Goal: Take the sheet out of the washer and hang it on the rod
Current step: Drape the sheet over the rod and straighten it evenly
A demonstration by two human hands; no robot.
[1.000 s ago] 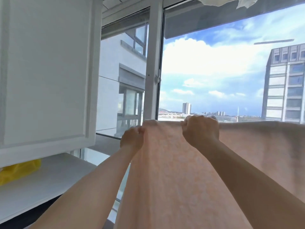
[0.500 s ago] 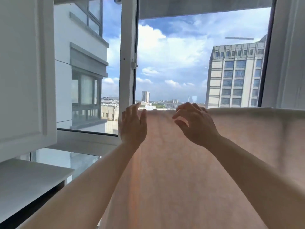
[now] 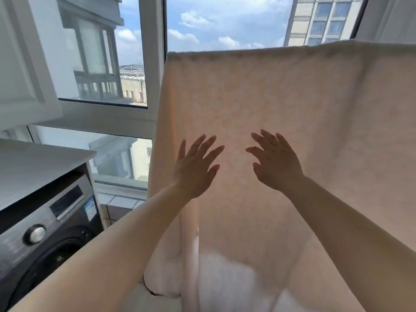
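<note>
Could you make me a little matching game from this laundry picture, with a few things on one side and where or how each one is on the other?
Things:
1. sheet
2. washer
3. left hand
4. cabinet door

Descriptions:
A. dark, low at the left under a white counter
B. white, up at the top left
C. pale peach, draped over its top edge before the window
D. fingers spread, holding nothing, in front of the cloth

Pairs: 1-C, 2-A, 3-D, 4-B
</note>
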